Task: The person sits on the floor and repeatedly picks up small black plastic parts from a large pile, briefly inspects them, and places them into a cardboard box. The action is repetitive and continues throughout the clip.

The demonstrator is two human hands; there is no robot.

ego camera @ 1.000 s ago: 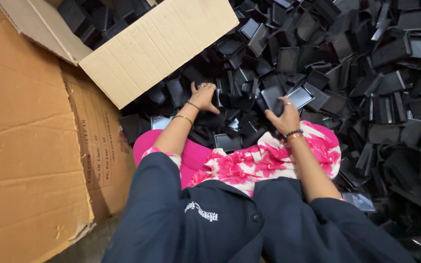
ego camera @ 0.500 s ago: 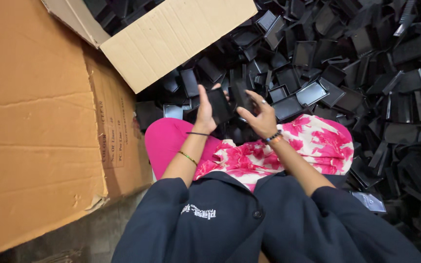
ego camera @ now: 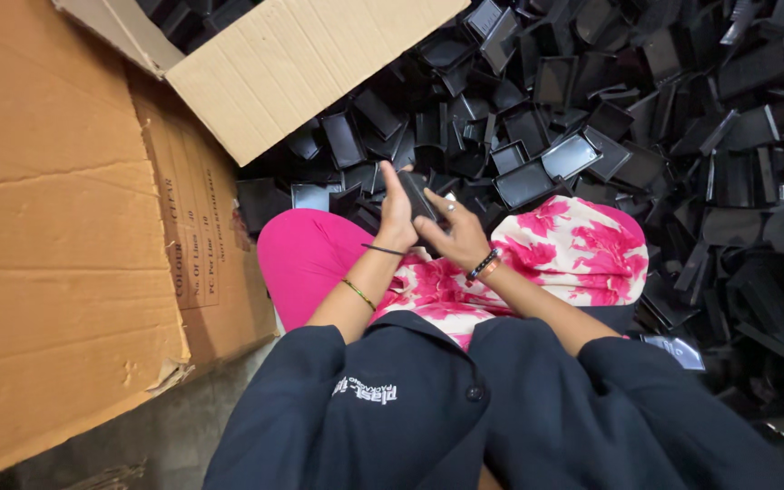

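Left hand [ego camera: 398, 218] closed around the near edge of a black plastic tray [ego camera: 417, 195], fingers wrapped on its left side, thumb up along it. Right hand [ego camera: 458, 238] half open, palm toward the tray, fingertips [ego camera: 439, 201] touching its right edge. Tray held between both hands above the lap, flat rectangular piece, long axis running away from the body and leaning slightly left, far end pointing toward the heap. Thin dark band and a gold bangle [ego camera: 357, 294] on the left wrist, beaded bracelets [ego camera: 484, 266] on the right. Below the hands, pink floral cloth [ego camera: 583, 254] over the knees, dark jacket [ego camera: 428, 408] nearer the camera. Just beyond the tray, a deep heap of black trays [ego camera: 646, 118] of the same kind, lying loose at all angles, spread across the floor to the right and top. To the left, a large cardboard box [ego camera: 56, 236], one flap [ego camera: 310, 63] leaning over the heap; inside of the box not visible.
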